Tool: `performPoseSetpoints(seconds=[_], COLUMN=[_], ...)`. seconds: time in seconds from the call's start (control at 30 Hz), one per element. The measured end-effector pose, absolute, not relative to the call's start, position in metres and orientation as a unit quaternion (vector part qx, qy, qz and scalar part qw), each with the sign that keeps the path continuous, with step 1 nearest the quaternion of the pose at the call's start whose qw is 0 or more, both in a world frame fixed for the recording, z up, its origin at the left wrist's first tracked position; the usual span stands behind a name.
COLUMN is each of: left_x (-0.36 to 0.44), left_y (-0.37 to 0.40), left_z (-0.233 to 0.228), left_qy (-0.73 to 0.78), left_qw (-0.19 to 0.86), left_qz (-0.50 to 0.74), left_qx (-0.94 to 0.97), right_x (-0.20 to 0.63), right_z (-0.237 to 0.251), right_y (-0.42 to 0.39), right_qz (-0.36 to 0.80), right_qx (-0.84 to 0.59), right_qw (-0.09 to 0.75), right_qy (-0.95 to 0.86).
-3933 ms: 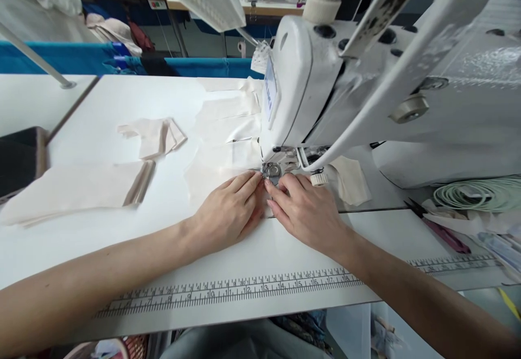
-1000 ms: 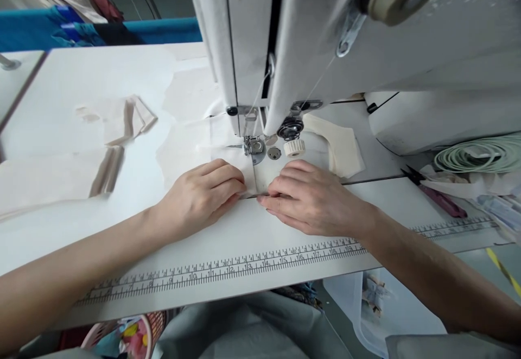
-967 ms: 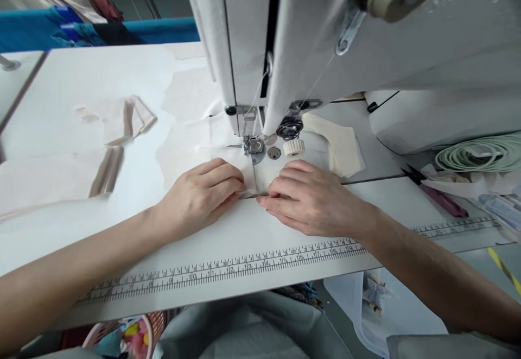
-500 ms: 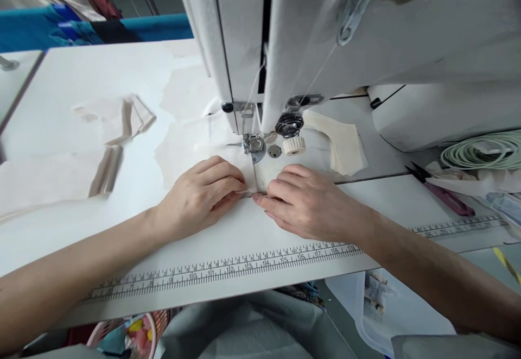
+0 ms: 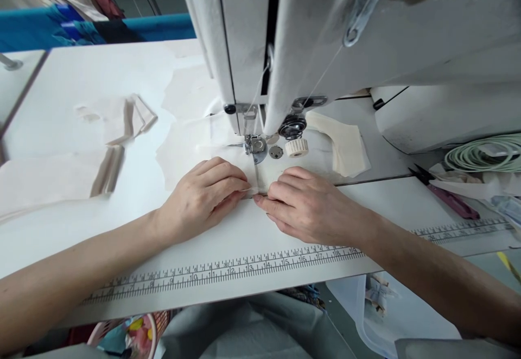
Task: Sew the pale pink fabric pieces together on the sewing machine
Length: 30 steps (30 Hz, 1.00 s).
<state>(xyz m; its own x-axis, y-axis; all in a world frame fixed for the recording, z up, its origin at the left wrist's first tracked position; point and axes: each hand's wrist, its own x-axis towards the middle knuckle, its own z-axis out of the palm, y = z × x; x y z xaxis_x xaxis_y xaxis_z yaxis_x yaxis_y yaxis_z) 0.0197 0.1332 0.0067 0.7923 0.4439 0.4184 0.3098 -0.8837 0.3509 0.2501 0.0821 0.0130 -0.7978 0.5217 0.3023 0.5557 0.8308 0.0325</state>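
A thin white fabric piece (image 5: 179, 144) lies flat on the table and runs under the presser foot (image 5: 255, 144) of a sewing machine (image 5: 240, 33). My left hand (image 5: 207, 193) is closed, pinching the fabric's near edge just in front of the foot. Close beside it on the right, my right hand (image 5: 311, 204) is closed too, its thumb and forefinger at the same edge near the seam line. The right fingertips partly hide what they grip. A cream fabric piece (image 5: 348, 144) lies right of the needle plate.
Folded pale fabric pieces (image 5: 57, 174) lie at the left. Purple-handled snips (image 5: 451, 199), a green cord coil (image 5: 484, 152) and scraps are at the right. A printed ruler (image 5: 228, 272) runs along the table's front. Below are a pink basket (image 5: 153, 332) and a clear plastic bin (image 5: 407, 315).
The view has shifted slightly, moving everything a little to the right. Both hands keep almost the same place at the fabric edge.
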Motion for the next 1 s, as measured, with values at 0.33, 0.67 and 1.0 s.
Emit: performPoseSetpoints(seconds=[0.33, 0.67, 1.0], left_x=[0.0233, 0.0265, 0.0267], left_y=[0.1318, 0.1324, 0.1328], left_z=[0.0022, 0.0031, 0.0034], left_qy=[0.224, 0.242, 0.257], left_qw=[0.132, 0.159, 0.162], left_qz=[0.244, 0.239, 0.235], left_qx=[0.934, 0.927, 0.923], right_x=[0.2495, 0.2537, 0.2521], right_z=[0.0129, 0.0133, 0.0126], right_y=[0.0816, 0.0816, 0.0828], right_qz=[-0.057, -0.056, -0.072], right_qx=[-0.286, -0.26, -0.272], right_qw=[0.133, 0.163, 0.144], right_qy=[-0.947, -0.95, -0.949])
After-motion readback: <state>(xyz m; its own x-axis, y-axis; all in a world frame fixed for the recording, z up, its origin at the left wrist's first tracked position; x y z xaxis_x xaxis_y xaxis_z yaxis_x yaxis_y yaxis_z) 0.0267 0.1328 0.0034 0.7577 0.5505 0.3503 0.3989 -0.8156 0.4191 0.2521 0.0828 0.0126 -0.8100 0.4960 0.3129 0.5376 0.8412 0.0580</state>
